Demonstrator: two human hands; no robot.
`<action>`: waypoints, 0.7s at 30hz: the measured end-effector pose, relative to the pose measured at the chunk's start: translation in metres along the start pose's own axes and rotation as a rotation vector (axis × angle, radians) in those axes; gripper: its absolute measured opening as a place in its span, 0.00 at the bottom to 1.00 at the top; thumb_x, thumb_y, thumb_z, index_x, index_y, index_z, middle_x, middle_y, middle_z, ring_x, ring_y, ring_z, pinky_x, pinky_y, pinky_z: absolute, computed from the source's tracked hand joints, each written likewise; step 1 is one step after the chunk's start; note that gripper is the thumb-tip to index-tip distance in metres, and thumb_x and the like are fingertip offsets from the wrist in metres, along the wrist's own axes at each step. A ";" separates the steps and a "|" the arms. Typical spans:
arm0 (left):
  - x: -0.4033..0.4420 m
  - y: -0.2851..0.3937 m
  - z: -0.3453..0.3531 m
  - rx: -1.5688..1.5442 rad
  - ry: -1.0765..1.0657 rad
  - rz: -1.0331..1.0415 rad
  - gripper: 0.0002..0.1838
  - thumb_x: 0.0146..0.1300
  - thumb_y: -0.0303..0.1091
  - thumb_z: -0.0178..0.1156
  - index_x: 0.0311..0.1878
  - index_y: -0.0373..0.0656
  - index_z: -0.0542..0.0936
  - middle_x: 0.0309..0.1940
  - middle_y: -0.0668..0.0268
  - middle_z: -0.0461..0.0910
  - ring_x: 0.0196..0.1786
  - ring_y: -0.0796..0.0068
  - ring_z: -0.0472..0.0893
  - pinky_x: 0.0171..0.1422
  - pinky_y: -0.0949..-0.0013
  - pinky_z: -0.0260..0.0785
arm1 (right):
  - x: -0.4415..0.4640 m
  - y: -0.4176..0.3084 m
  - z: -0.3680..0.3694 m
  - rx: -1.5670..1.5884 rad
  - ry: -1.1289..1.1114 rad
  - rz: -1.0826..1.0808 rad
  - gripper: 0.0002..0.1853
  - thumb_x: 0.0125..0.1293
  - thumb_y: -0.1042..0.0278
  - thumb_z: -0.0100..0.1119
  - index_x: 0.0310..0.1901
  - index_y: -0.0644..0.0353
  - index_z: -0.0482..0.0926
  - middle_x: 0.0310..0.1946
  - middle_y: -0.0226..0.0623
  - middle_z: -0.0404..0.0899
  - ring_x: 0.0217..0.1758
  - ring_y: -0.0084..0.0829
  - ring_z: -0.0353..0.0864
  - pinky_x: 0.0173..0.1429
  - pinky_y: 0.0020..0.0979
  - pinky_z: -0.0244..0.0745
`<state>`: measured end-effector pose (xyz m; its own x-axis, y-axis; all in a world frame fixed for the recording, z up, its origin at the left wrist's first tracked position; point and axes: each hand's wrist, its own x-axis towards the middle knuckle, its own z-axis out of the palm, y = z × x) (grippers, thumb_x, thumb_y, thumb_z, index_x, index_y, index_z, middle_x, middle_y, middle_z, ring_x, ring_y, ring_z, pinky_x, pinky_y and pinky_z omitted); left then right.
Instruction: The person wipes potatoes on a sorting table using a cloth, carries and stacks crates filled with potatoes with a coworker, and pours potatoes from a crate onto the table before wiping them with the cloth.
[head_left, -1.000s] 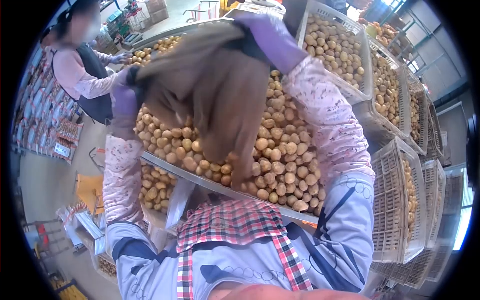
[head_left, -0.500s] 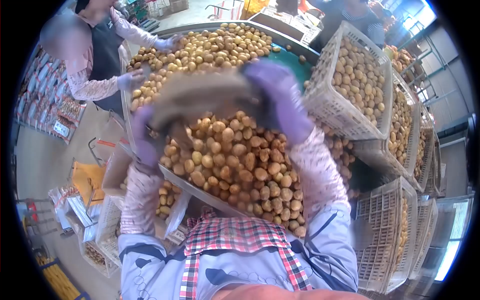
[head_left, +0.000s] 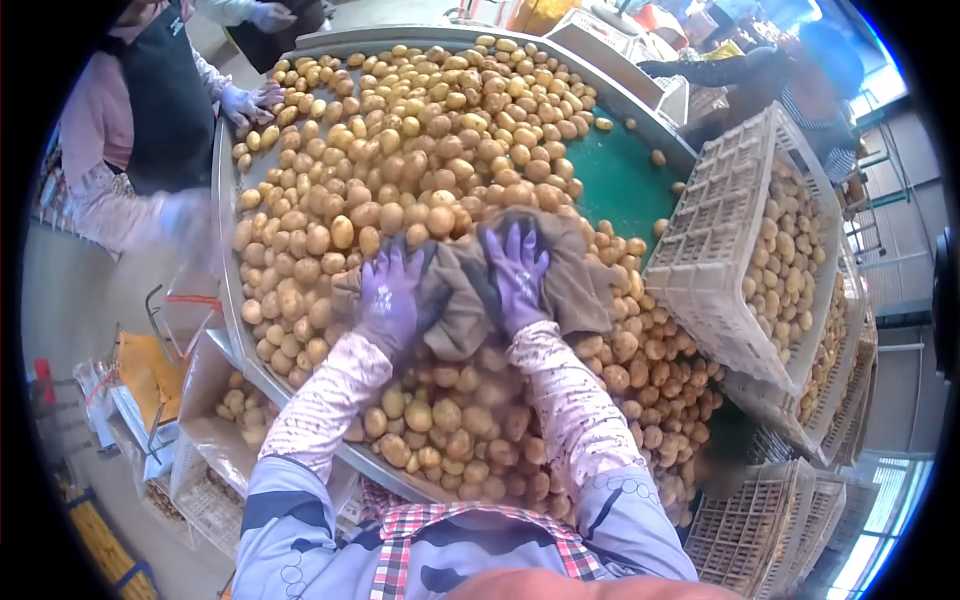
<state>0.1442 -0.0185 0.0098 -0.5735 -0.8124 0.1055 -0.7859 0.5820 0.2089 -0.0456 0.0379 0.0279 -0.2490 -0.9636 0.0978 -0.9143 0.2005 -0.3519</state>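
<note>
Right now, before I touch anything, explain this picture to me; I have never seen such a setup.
There is no robot here. A camera worn on a person's head looks down past their sleeves. Potatoes lie heaped on a metal-rimmed table, its bare part green. The gloved right hand and left hand rest spread on a brown cloth; whether either grips it, I cannot tell. A plastic crate of potatoes stands tilted at picture right.

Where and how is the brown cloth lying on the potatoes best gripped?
Probably by the loose folds of the brown cloth right of the purple-gloved right hand, pinched from above: that end lies rumpled and uncovered, while the round, yellow-brown potatoes would hamper fingers sliding underneath.
</note>
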 end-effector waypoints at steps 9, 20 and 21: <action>0.126 0.020 0.005 0.039 -0.161 -0.161 0.43 0.56 0.70 0.49 0.73 0.62 0.58 0.73 0.43 0.46 0.74 0.38 0.49 0.74 0.39 0.42 | 0.141 0.045 0.038 -0.261 -0.021 0.080 0.36 0.66 0.41 0.47 0.73 0.42 0.54 0.73 0.54 0.49 0.77 0.54 0.46 0.70 0.70 0.38; -0.023 0.032 -0.029 -0.052 -0.226 -0.002 0.26 0.61 0.49 0.55 0.65 0.69 0.71 0.70 0.52 0.58 0.72 0.46 0.56 0.72 0.53 0.56 | -0.022 0.005 0.022 -0.189 -0.075 -0.004 0.22 0.67 0.52 0.45 0.59 0.47 0.74 0.62 0.44 0.70 0.65 0.42 0.68 0.65 0.53 0.58; -0.038 0.029 -0.027 -0.046 -0.152 0.055 0.25 0.61 0.47 0.56 0.64 0.69 0.72 0.70 0.53 0.59 0.72 0.47 0.57 0.71 0.54 0.57 | -0.037 0.016 0.024 -0.158 -0.054 -0.024 0.21 0.67 0.51 0.46 0.56 0.49 0.76 0.59 0.43 0.74 0.61 0.41 0.72 0.63 0.49 0.63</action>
<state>0.1494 0.0284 0.0383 -0.6464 -0.7624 -0.0293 -0.7430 0.6203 0.2511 -0.0433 0.0730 -0.0034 -0.2126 -0.9757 0.0531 -0.9597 0.1983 -0.1990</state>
